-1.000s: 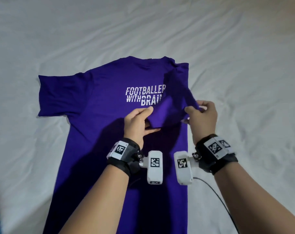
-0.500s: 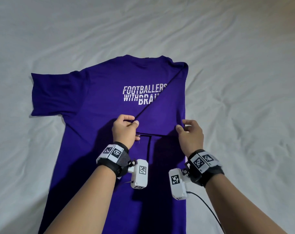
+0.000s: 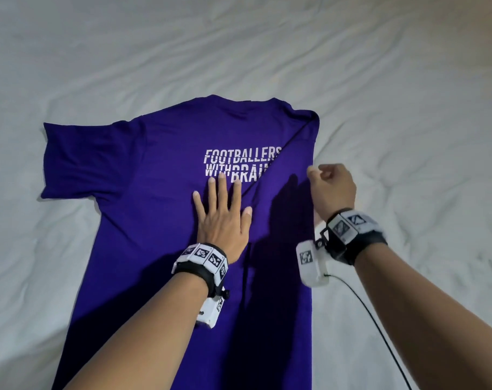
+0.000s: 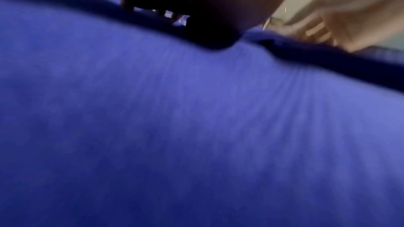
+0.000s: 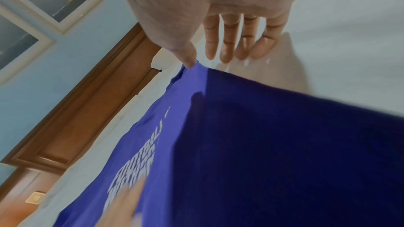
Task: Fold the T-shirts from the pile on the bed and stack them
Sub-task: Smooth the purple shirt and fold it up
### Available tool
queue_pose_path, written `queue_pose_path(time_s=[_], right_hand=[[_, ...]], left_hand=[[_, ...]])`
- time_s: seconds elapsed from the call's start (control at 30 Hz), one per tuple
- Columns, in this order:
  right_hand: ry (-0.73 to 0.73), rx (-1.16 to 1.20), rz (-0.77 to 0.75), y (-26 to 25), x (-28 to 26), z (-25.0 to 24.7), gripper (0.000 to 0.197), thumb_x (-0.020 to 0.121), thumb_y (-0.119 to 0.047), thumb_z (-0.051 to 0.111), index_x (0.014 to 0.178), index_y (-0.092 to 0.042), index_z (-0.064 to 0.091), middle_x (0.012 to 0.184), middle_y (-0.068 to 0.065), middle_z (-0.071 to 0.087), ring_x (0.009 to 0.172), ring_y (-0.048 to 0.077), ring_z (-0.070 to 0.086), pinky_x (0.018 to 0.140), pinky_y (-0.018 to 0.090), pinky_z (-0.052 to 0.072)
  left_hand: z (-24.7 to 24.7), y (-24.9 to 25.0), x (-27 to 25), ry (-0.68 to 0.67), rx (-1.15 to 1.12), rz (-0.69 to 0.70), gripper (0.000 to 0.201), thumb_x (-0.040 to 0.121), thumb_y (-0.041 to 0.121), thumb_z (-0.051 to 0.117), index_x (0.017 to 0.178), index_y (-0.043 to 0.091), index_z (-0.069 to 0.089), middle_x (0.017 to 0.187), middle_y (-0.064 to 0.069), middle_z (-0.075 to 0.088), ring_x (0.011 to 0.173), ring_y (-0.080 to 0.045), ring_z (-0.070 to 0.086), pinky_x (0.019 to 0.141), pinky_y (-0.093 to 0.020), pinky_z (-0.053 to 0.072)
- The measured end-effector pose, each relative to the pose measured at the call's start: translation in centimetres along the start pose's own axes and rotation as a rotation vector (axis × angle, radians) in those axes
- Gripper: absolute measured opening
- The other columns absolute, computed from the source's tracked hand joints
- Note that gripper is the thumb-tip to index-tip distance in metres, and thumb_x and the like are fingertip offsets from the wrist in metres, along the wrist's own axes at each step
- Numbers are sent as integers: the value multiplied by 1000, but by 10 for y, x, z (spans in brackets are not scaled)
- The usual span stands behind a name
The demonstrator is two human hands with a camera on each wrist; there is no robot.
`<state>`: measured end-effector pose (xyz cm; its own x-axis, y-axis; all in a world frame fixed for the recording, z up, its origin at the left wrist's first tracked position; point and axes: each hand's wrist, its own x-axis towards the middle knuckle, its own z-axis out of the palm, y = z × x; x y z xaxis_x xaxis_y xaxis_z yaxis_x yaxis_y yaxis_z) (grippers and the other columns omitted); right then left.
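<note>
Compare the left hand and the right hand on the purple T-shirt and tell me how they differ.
The left hand lies flat with fingers spread; the right hand has its fingers loosely curled. The left hand presses the middle of the T-shirt, fingertips at the white lettering; the right hand sits at the shirt's folded right edge, thumb touching the cloth. Both wear wrist cameras and neither grips fabric.
</note>
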<state>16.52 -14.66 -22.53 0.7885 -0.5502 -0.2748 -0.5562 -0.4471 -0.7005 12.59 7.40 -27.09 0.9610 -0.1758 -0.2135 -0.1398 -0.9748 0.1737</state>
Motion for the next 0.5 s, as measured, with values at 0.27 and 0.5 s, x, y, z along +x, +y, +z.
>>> queue_pose_path(time_s=[0.27,0.5], right_hand=[[13,30,42,-43,92,25,43,73,-71,56,89,-31,61,97,-9,70,105,25,65,104,47,46],[-51,-171,-36,-52,128,27,33,77,-61,53,89,-30,59,90,-6,64,107,28,63,107,46,41]], left_hand=[[21,-7,-3,-3,7,45,66,105,49,7,164,19,5,171,-11,-2,158,-31,-7,124,-63,-1],[26,-14,0,-11,-150,27,63,105,47,0,164,27,3,171,1,-12,156,-18,-20,124,-56,-10]])
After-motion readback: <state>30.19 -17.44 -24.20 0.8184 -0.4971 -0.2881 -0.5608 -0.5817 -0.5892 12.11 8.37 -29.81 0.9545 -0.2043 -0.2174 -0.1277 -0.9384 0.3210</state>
